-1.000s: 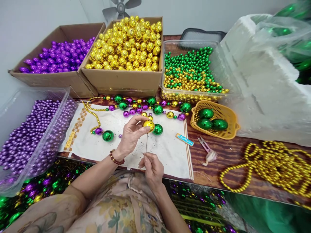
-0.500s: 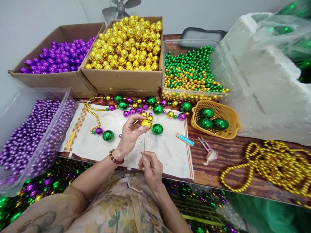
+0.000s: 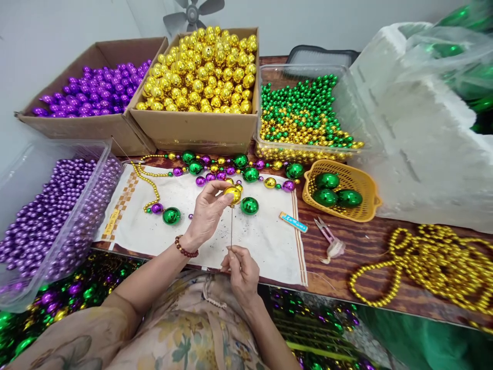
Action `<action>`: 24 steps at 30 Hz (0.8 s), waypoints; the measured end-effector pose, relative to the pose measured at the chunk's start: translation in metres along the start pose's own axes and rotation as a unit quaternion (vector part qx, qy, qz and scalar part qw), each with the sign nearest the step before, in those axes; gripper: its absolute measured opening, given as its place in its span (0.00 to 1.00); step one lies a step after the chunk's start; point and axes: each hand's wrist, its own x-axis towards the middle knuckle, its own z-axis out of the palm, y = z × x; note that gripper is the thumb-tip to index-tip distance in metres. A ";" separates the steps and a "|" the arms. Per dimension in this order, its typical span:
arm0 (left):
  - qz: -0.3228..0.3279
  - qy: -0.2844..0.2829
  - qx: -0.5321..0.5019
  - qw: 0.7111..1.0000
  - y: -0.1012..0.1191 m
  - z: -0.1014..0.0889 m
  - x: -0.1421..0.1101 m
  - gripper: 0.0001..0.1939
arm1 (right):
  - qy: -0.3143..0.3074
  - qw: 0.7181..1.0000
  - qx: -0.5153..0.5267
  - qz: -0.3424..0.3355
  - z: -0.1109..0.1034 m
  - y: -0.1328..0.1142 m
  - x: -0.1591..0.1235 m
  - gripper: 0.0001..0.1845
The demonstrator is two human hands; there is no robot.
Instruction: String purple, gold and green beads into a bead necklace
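My left hand pinches a shiny gold bead above the white cloth. Below that bead a thin needle runs straight down to my right hand, whose fingertips are closed on its lower end. Whether the needle's tip is inside the bead I cannot tell. Just right of the gold bead a large green bead lies on the cloth. To the left, a strand of small gold beads ends near a purple bead and another green bead.
Boxes of purple beads and gold beads stand behind, beside a clear bin. A yellow basket, thread snips, a blue packet and coiled gold strands lie right. A tub of purple beads stands left.
The gold bead in my left hand has tilted slightly and shifted a little. My right hand has dropped slightly, with more of the needle showing between the hands.
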 end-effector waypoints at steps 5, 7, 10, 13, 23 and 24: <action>0.041 -0.028 0.029 0.998 -0.007 0.001 -0.008 0.15 | -0.001 0.999 0.025 0.021 0.002 -0.002 0.005 0.05; 0.051 -0.034 0.043 0.997 -0.007 0.000 -0.010 0.15 | -0.006 0.999 0.028 0.024 0.001 -0.001 0.006 0.06; 0.034 -0.046 0.058 0.997 -0.005 -0.002 -0.011 0.19 | -0.005 0.999 0.029 0.027 0.000 0.001 0.006 0.06; 0.010 -0.087 0.071 0.994 0.000 -0.005 -0.011 0.19 | 0.002 0.999 0.036 0.033 -0.001 0.004 0.006 0.06; -0.008 -0.102 0.049 0.994 0.007 -0.008 -0.008 0.14 | 0.005 0.999 0.020 0.032 -0.005 0.008 0.008 0.07; -0.007 -0.091 0.037 0.995 0.007 -0.008 -0.007 0.14 | 0.002 1.000 0.010 0.024 -0.006 0.008 0.008 0.07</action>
